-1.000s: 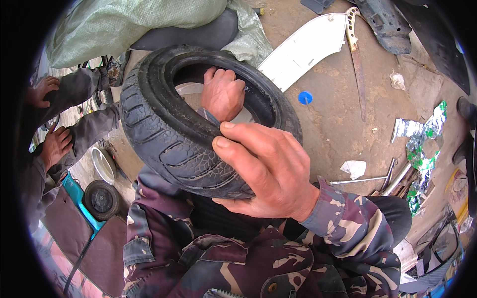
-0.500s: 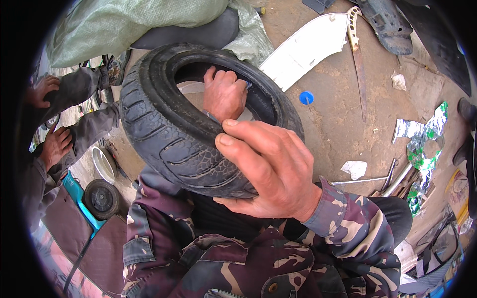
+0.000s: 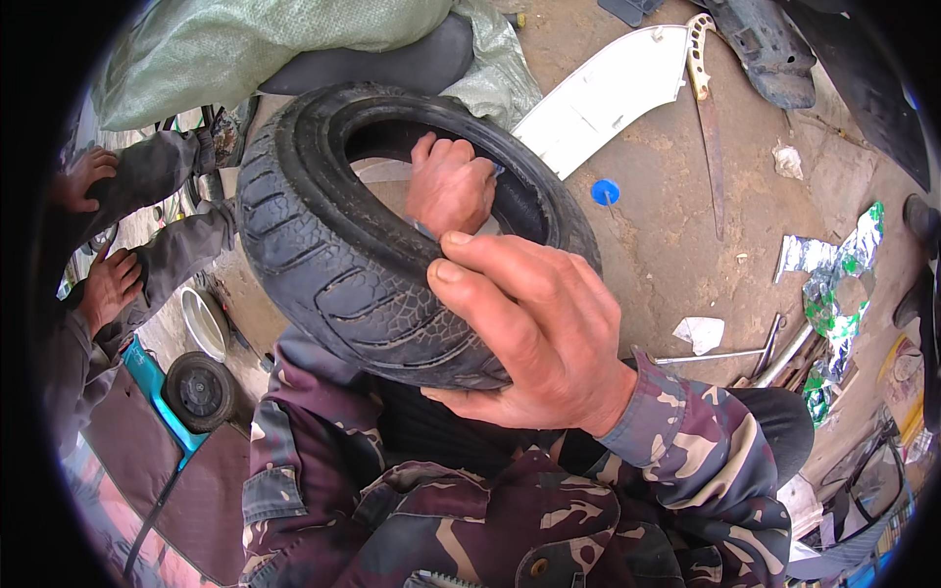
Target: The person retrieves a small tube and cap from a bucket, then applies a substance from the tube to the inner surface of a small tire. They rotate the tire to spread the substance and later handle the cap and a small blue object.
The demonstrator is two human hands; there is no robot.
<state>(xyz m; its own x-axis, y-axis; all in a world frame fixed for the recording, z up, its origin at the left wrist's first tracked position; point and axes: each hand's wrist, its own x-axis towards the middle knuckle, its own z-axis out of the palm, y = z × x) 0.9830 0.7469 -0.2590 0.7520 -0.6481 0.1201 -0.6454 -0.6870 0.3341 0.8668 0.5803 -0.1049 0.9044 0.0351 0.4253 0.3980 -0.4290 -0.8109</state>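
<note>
Tyre (image 3: 377,284) black, frame centre. Jacket (image 3: 470,519) camouflage-patterned in maroon, tan, grey, lower centre. Sack (image 3: 265,54) pale green, upper left. Disc (image 3: 605,191) blue, right of centre.

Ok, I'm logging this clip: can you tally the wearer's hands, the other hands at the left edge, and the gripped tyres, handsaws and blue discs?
Wearer's hands: 2 (left hand, right hand)
Dark-sleeved hands: 2
Gripped worn tyre: 1
Handsaw: 1
Blue disc: 1
Total: 7
</note>
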